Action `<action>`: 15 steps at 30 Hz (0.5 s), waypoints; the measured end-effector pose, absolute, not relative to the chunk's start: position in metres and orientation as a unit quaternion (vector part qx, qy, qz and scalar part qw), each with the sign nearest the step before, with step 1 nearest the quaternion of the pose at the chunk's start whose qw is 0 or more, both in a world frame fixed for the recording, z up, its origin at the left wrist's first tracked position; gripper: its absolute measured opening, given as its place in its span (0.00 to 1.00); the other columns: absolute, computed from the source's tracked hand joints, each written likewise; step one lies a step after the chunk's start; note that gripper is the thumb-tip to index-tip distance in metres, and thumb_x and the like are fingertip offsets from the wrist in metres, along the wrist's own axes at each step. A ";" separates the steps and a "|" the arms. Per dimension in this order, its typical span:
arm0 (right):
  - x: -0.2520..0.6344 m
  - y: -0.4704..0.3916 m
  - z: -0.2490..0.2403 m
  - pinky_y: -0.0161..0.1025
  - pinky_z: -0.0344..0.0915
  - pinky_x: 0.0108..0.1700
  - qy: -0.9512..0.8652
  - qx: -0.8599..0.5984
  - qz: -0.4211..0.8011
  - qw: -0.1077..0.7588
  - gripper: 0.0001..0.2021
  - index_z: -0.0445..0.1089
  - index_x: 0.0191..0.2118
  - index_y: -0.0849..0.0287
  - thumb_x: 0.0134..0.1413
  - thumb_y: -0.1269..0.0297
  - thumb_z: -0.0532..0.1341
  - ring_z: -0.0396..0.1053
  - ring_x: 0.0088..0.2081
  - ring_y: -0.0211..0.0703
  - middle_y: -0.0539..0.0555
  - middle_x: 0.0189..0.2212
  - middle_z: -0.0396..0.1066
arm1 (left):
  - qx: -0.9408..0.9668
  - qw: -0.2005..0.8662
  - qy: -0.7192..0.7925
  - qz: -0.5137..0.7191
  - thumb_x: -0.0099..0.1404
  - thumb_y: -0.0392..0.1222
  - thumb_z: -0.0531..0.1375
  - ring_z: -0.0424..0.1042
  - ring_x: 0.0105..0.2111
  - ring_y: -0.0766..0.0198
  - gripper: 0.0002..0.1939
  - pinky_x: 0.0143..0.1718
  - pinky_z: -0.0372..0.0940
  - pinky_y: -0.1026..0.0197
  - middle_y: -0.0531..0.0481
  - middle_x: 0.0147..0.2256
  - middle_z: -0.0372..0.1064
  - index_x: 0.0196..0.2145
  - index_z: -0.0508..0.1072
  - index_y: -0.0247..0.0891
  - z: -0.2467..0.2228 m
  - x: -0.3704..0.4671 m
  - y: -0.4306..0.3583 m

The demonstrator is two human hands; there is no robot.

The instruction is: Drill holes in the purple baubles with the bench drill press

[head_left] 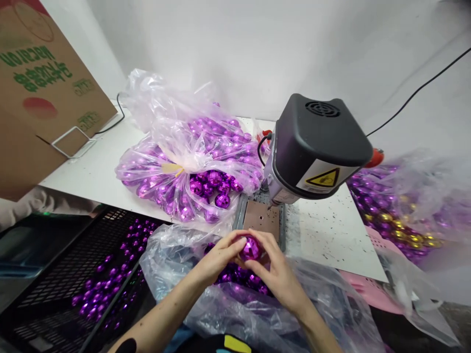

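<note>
1. Left hand and right hand: both curl their fingers around one faceted purple ball, which they hold between them above an open plastic bag of like balls.
2. Metal plate: lies on the white bench, just beyond the held ball, beneath the black machine head.
3. Tied bag of purple balls: rests on the bench, left of the machine.
4. Black crate: lower left, holds loose purple balls.
</note>
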State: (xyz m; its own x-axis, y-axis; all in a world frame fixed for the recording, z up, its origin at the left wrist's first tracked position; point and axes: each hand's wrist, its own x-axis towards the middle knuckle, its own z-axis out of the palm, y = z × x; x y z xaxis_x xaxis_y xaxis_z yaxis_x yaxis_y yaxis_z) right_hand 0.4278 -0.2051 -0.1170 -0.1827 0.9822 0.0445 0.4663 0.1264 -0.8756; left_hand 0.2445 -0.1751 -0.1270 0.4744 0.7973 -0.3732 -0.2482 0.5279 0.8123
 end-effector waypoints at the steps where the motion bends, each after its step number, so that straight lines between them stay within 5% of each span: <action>1: 0.427 -0.208 -0.117 0.41 0.69 0.60 -0.673 -0.538 0.384 0.333 0.25 0.64 0.62 0.47 0.60 0.55 0.62 0.68 0.57 0.42 0.55 0.55 0.66 | 0.352 0.776 0.399 0.338 0.61 0.59 0.68 0.72 0.32 0.68 0.28 0.34 0.66 0.66 0.49 0.39 0.74 0.51 0.74 0.38 -0.128 0.245 -0.177; 10: 0.423 -0.225 -0.135 0.44 0.71 0.59 -0.764 -0.534 0.091 0.351 0.31 0.55 0.68 0.44 0.61 0.70 0.58 0.66 0.60 0.44 0.57 0.60 0.63 | 0.252 0.844 0.358 0.309 0.65 0.68 0.59 0.73 0.29 0.64 0.31 0.34 0.68 0.62 0.44 0.33 0.74 0.42 0.75 0.32 -0.144 0.260 -0.185; 15: 0.435 -0.233 -0.128 0.44 0.67 0.64 -0.704 -0.543 0.305 0.341 0.27 0.57 0.67 0.46 0.64 0.60 0.57 0.63 0.63 0.44 0.56 0.64 0.61 | 0.267 0.818 0.362 0.358 0.63 0.54 0.67 0.72 0.36 0.64 0.22 0.35 0.68 0.63 0.45 0.41 0.73 0.47 0.75 0.36 -0.136 0.255 -0.179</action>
